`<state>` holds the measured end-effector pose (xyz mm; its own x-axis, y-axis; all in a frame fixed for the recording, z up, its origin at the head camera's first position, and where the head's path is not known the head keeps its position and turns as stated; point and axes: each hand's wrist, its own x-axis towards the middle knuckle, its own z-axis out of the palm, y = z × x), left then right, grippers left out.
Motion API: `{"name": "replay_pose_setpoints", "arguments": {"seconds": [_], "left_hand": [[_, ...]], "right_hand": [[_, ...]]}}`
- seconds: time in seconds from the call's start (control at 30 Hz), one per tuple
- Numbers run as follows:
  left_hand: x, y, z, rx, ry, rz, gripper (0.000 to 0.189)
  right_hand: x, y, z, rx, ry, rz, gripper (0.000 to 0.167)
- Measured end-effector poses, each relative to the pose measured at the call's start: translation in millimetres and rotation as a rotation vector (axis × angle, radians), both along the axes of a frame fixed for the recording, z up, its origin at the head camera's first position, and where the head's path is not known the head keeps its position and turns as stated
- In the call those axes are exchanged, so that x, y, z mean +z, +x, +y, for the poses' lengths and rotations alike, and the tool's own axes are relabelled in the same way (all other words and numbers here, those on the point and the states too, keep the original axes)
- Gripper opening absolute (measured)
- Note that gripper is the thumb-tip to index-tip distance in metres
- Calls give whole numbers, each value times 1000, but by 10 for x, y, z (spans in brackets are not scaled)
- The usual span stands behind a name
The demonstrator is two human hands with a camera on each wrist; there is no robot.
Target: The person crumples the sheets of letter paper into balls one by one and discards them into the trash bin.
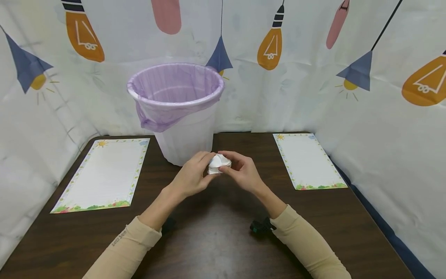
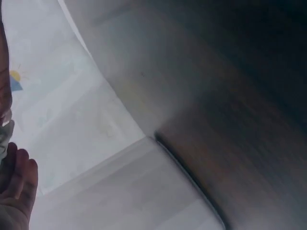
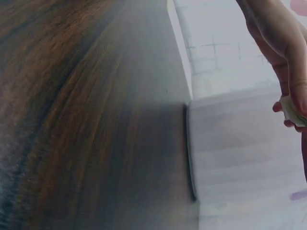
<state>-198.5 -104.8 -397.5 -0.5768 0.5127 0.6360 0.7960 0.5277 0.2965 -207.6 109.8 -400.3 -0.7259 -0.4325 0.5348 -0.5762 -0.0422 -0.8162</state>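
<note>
A crumpled piece of white paper [image 1: 218, 162] is held between both hands, just in front of the bin and above the dark table [image 1: 223, 240]. My left hand [image 1: 191, 176] pinches it from the left, thumb below and fingers above. From the right, my right hand [image 1: 244, 172] grips it between thumb and curled fingers. Part of the crumpled paper [image 3: 290, 111] also shows at the right edge of the right wrist view, among fingers. The left wrist view catches only fingers and a bit of the paper [image 2: 5, 138] at its left edge.
A white bin [image 1: 186, 133] with a purple liner [image 1: 155, 122] stands at the back of the table. A bordered white sheet [image 1: 104, 172] lies on the left, another bordered sheet [image 1: 310, 161] on the right. A patterned curtain [image 1: 251, 97] encloses the back and sides.
</note>
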Motion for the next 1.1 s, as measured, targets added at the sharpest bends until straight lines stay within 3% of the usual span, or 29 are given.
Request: {"name": "replay_pose_setpoints", "arguments": {"seconds": [0.27, 0.57, 0.87, 1.1], "left_hand": [[-11, -15, -31, -7, 0, 25, 46], [-54, -14, -31, -28, 23, -8, 37], [-109, -25, -14, -65, 105, -24, 37], [-99, -16, 2, -97, 189, -87, 28]], "right_hand": [[149, 135, -48, -49, 52, 97, 34], [79, 169, -93, -109, 56, 158, 30], [56, 170, -109, -161, 51, 327, 30], [52, 169, -97, -163, 36, 331, 26]]}}
